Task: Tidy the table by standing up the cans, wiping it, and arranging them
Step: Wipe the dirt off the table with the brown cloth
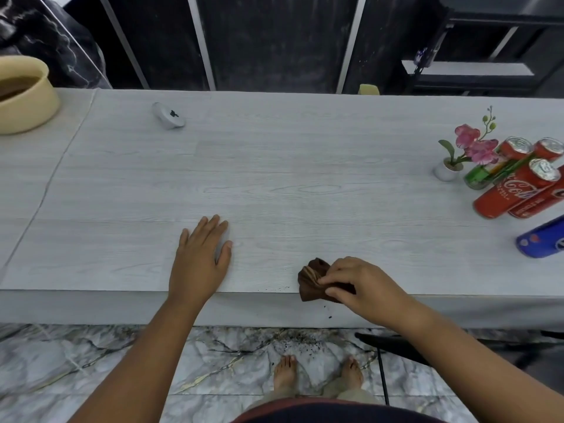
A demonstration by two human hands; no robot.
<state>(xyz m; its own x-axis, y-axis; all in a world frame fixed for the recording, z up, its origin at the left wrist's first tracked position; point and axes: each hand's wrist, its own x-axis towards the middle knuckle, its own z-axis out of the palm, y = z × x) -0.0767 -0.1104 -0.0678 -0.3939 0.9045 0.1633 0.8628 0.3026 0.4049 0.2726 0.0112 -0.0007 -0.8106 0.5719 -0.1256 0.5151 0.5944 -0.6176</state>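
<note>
My right hand (360,282) grips a bunched brown cloth (311,277) at the front edge of the pale wood-grain table (274,178). My left hand (201,254) lies flat on the table, palm down, fingers apart, holding nothing. Several red cola cans (515,187) stand upright in a cluster at the far right, with a green can (479,177) among them. A blue can (543,238) stands nearer the front right edge, partly cut off by the frame.
A small white pot with a pink orchid (467,151) stands just left of the cans. A cream bowl (24,96) sits at the back left, a small grey round device (168,115) behind centre-left. Dark crumbs (305,340) lie on the marble floor below the table edge.
</note>
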